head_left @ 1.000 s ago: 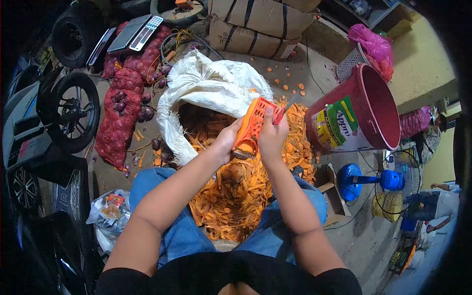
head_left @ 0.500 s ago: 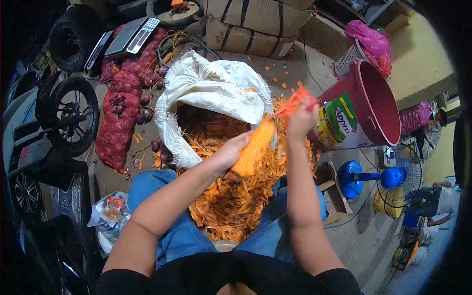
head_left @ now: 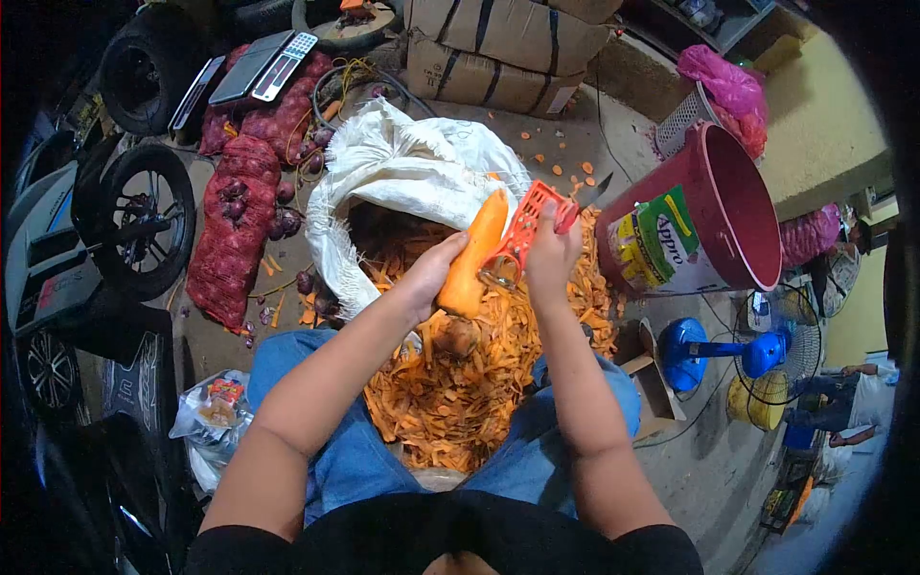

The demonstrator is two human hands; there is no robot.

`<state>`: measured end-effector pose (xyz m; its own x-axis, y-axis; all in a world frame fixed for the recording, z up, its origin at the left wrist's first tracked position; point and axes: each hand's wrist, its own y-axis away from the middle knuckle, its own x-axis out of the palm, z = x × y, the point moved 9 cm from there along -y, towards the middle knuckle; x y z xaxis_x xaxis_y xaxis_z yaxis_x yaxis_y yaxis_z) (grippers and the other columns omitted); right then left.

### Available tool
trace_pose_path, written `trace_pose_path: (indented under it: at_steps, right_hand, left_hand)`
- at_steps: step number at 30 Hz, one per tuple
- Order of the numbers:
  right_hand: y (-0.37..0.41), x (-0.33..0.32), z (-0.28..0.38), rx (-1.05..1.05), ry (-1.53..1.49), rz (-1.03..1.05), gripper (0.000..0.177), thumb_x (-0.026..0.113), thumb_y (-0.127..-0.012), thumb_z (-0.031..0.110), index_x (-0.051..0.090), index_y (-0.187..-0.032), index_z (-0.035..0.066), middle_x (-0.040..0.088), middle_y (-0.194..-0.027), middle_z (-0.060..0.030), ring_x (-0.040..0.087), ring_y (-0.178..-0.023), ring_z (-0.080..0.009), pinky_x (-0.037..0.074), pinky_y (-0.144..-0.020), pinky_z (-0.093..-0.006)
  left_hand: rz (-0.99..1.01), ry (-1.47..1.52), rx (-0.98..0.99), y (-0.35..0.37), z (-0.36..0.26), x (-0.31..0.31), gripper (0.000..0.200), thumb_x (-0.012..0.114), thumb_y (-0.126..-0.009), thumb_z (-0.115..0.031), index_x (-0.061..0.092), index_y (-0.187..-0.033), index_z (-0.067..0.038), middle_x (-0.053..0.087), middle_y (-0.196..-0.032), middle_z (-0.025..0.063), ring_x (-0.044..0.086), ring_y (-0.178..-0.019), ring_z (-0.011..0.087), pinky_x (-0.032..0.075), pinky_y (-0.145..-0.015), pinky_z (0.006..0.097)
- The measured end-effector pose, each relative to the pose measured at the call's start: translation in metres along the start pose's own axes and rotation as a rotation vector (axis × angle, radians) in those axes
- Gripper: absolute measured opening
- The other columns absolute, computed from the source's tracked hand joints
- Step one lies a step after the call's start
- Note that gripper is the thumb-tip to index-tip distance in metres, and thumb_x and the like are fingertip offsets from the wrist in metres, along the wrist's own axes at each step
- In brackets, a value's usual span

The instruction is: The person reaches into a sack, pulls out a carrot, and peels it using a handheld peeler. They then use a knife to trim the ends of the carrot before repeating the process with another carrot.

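Observation:
My left hand (head_left: 428,280) grips the lower end of a long orange carrot (head_left: 474,253), which points up and away from me. My right hand (head_left: 548,257) holds a red-orange peeler (head_left: 527,230) with a dark blade tip (head_left: 594,191); its lower edge rests against the carrot's right side near my left fingers. Below both hands lies a thick heap of orange carrot peelings (head_left: 450,393) between my knees. An open white sack (head_left: 402,177) sits just beyond the hands.
A big red bucket (head_left: 714,206) stands at the right, with a blue fan (head_left: 738,355) on the floor below it. Red mesh bags of onions (head_left: 235,225) lie at the left beside a motorbike wheel (head_left: 144,216). Cardboard boxes (head_left: 503,43) and scales (head_left: 254,65) are behind.
My right hand swung the peeler out to the upper right, then came back down onto the carrot. The carrot is now tilted more upright in my left hand.

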<state>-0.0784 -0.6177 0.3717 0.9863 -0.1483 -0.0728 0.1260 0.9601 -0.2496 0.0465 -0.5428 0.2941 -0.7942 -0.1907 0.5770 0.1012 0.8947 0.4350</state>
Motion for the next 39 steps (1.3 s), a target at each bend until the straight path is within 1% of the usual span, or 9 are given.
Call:
trace_pose_path:
  at_steps: [6,11,19,22,24,28,32,33,39]
  right_hand:
    - [-0.018,-0.019,0.0,-0.071,0.009,-0.022,0.017,0.042,-0.083,0.017,0.046,-0.079,0.001,0.044,-0.065,0.001,0.037,-0.057,-0.0072,0.032,-0.052,-0.022]
    - [-0.005,-0.004,-0.034,0.257,-0.217,0.005,0.018,0.044,-0.082,0.02,0.048,-0.082,0.002,0.051,-0.07,-0.0003,0.046,-0.062,-0.0059,0.038,-0.056,-0.0211]
    - [0.004,0.011,-0.012,0.094,-0.197,0.068,0.025,0.045,-0.082,0.025,0.047,-0.078,0.001,0.048,-0.068,0.0003,0.042,-0.058,-0.0079,0.036,-0.053,-0.0226]
    - [-0.015,-0.004,-0.006,0.061,-0.22,0.145,0.024,0.046,-0.081,0.024,0.048,-0.081,0.0,0.05,-0.065,-0.0028,0.043,-0.057,-0.0092,0.037,-0.053,-0.0244]
    - [-0.016,0.001,0.015,-0.023,0.484,0.38,0.02,0.047,-0.079,0.021,0.049,-0.083,0.002,0.051,-0.061,-0.0078,0.048,-0.056,-0.0123,0.038,-0.053,-0.0265]
    - [0.001,0.011,0.005,-0.143,0.718,0.57,0.019,0.05,-0.069,0.012,0.051,-0.086,0.005,0.054,-0.065,-0.0173,0.054,-0.063,-0.0302,0.041,-0.057,-0.0377]
    - [0.013,0.022,0.003,-0.231,0.808,0.692,0.019,0.051,-0.072,0.018,0.05,-0.083,0.002,0.053,-0.068,-0.0191,0.052,-0.066,-0.0343,0.04,-0.057,-0.0381]
    - [0.012,0.022,0.004,-0.196,0.797,0.694,0.02,0.052,-0.063,0.01,0.05,-0.081,0.004,0.053,-0.065,-0.0187,0.052,-0.065,-0.034,0.04,-0.059,-0.0411]
    - [0.011,0.019,-0.003,-0.173,0.721,0.718,0.02,0.051,-0.063,0.01,0.051,-0.082,0.003,0.054,-0.068,-0.0197,0.052,-0.067,-0.0342,0.04,-0.059,-0.0409]
  left_hand:
    - [0.019,0.115,-0.04,-0.004,-0.007,-0.01,0.036,0.032,-0.084,-0.033,0.043,-0.1,-0.002,0.054,-0.081,0.0125,0.056,-0.066,0.0211,0.048,-0.057,0.0288]
    - [0.028,0.181,-0.101,-0.005,0.004,-0.004,0.036,0.034,-0.083,-0.032,0.043,-0.102,-0.003,0.054,-0.088,0.0102,0.056,-0.074,0.0188,0.048,-0.062,0.0308]
    - [0.086,0.216,-0.099,-0.007,0.009,0.009,0.038,0.039,-0.081,-0.03,0.04,-0.109,-0.004,0.052,-0.096,0.0086,0.054,-0.078,0.0157,0.046,-0.067,0.0279]
    - [0.042,-0.229,0.156,0.003,-0.026,0.01,0.043,0.05,-0.076,-0.027,0.038,-0.109,-0.003,0.051,-0.091,0.0067,0.053,-0.074,0.0135,0.045,-0.063,0.025]
    - [0.113,-0.386,0.176,0.006,-0.035,0.011,0.049,0.059,-0.068,-0.019,0.037,-0.109,-0.003,0.049,-0.086,0.0045,0.051,-0.071,0.0117,0.043,-0.062,0.0232]
    - [0.108,-0.476,0.141,0.005,-0.037,0.001,0.049,0.062,-0.066,-0.014,0.038,-0.107,-0.003,0.049,-0.084,0.0041,0.05,-0.074,0.0114,0.041,-0.066,0.0247]
    - [0.149,-0.701,0.258,0.003,-0.034,0.008,0.048,0.064,-0.063,-0.019,0.044,-0.102,-0.001,0.052,-0.086,0.0068,0.049,-0.078,0.0121,0.039,-0.071,0.0259]
    - [0.151,-0.7,0.257,0.004,-0.033,0.01,0.048,0.064,-0.063,-0.019,0.044,-0.102,-0.001,0.052,-0.086,0.0068,0.049,-0.078,0.0121,0.039,-0.071,0.0259]
    - [0.186,-0.875,0.35,0.018,-0.044,0.026,0.048,0.064,-0.062,-0.023,0.046,-0.1,-0.001,0.053,-0.083,0.0074,0.048,-0.075,0.0135,0.039,-0.069,0.0265]
